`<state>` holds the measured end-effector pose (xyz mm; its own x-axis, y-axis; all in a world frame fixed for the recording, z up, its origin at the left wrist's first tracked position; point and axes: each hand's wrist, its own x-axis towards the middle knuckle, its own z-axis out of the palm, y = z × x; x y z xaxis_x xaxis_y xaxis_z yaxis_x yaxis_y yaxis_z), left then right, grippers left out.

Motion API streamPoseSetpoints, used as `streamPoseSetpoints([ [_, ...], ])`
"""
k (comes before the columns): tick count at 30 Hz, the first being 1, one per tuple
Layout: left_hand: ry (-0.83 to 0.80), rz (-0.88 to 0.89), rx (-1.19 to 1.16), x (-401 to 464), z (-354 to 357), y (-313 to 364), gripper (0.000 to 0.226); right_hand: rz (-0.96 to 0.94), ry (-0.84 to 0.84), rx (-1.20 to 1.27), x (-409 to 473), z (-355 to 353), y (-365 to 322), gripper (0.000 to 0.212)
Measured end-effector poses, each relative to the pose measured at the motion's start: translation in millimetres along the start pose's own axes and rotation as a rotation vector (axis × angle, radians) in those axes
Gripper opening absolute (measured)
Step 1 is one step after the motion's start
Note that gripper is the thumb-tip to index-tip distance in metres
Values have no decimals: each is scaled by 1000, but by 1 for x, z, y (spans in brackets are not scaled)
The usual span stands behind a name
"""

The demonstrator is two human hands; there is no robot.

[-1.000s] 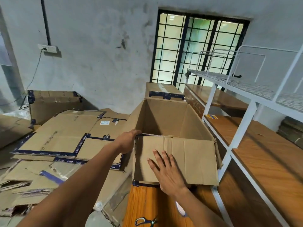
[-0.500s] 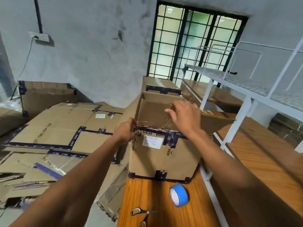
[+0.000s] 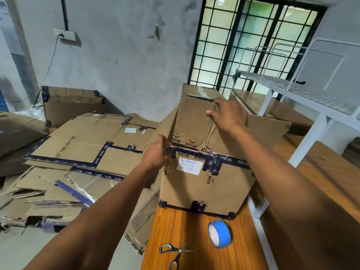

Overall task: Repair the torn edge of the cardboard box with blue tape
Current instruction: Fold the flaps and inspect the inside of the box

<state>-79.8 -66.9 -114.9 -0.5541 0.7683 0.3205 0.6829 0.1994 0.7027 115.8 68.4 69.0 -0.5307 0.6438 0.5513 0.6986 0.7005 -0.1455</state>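
The cardboard box (image 3: 204,184) stands on the wooden tabletop (image 3: 194,230); the left hand (image 3: 155,154) pinches its top-left corner, the right hand (image 3: 228,115) grips the top flap's far edge; blue tape (image 3: 220,233) and scissors (image 3: 175,254) lie just in front

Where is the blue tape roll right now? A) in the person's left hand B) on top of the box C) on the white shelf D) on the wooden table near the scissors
D: the blue tape roll lies on the wooden table, beside the scissors, with neither hand touching it.
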Motion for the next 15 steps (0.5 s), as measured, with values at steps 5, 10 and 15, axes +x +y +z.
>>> streamPoseSetpoints([
  [5, 8, 29, 37, -2, 2, 0, 53, -26, 19, 28, 0, 5, 5, 30],
  [10, -84, 192, 435, -16, 12, 11, 58, -10, 45, 29, 1, 4, 10, 34],
  [15, -47, 105, 462, -24, 30, 18, 86, -22, 37, 28, 4, 6, 14, 35],
])
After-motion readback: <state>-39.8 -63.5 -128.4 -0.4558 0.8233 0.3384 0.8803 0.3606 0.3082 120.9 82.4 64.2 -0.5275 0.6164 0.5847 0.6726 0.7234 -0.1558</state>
